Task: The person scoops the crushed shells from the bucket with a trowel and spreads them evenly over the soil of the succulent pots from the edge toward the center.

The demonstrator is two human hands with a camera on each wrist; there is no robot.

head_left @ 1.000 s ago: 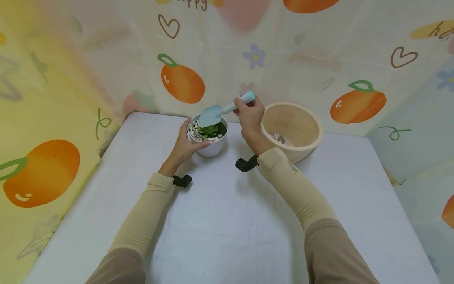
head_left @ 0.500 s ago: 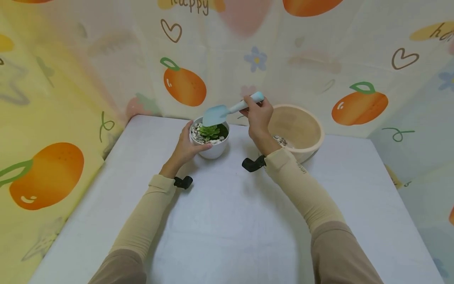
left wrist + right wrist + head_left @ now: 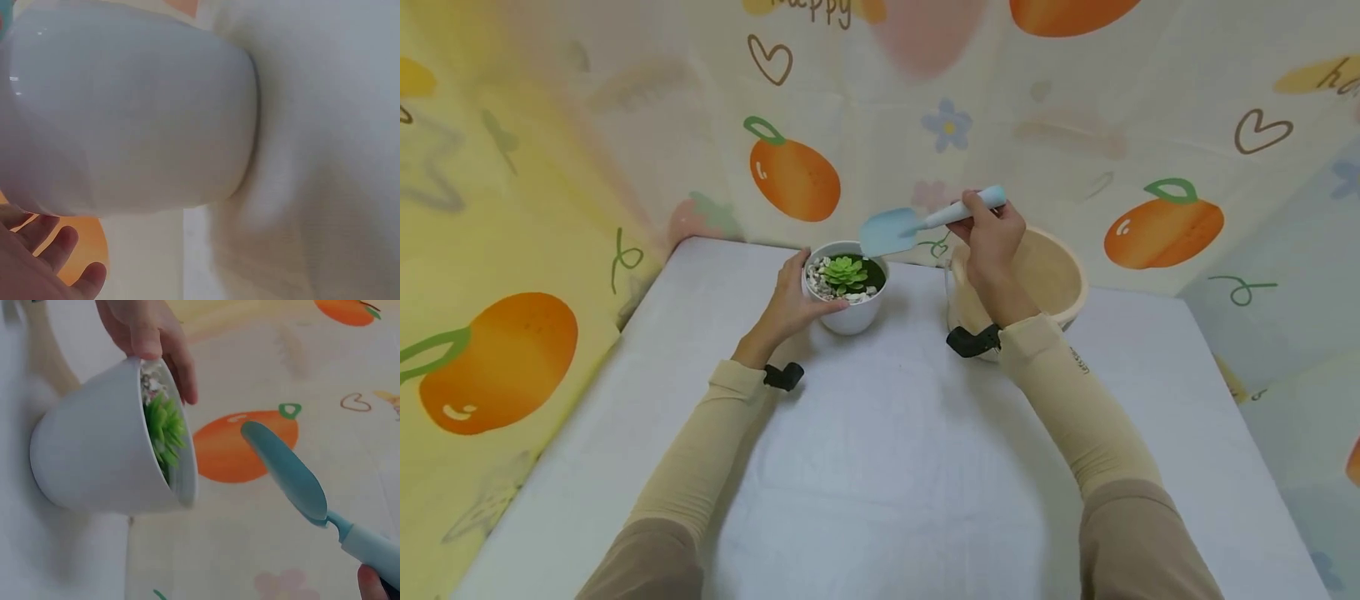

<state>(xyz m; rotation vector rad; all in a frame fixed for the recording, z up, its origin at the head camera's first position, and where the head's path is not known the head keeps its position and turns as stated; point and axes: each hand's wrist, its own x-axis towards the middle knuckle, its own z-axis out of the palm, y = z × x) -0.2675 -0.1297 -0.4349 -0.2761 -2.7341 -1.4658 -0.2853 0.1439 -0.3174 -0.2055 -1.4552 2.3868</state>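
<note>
My left hand (image 3: 784,303) holds the near left rim of a small white flowerpot (image 3: 852,319), thumb in front and fingers round the side. Inside the pot, a green succulent (image 3: 844,273) stands among white pebbles (image 3: 822,288) and a dark green patch. The pot's smooth wall (image 3: 137,112) fills much of the left wrist view. My right hand (image 3: 997,243) grips the pale handle of a light blue hand trowel (image 3: 889,232). Its blade is raised above and right of the pot, apart from the succulent; in the right wrist view the trowel blade (image 3: 290,475) bears no visible load.
A larger beige planter (image 3: 1054,265) stands to the right, partly covered by my right hand and wrist. A white cloth (image 3: 880,467) covers the table. Behind it hangs a curtain (image 3: 1045,92) printed with oranges. Black cameras (image 3: 973,342) sit on both wrists.
My right hand has moved right with the trowel, so the blade has left its place over the succulent. My left hand stays on the pot. More of the planter is now covered.
</note>
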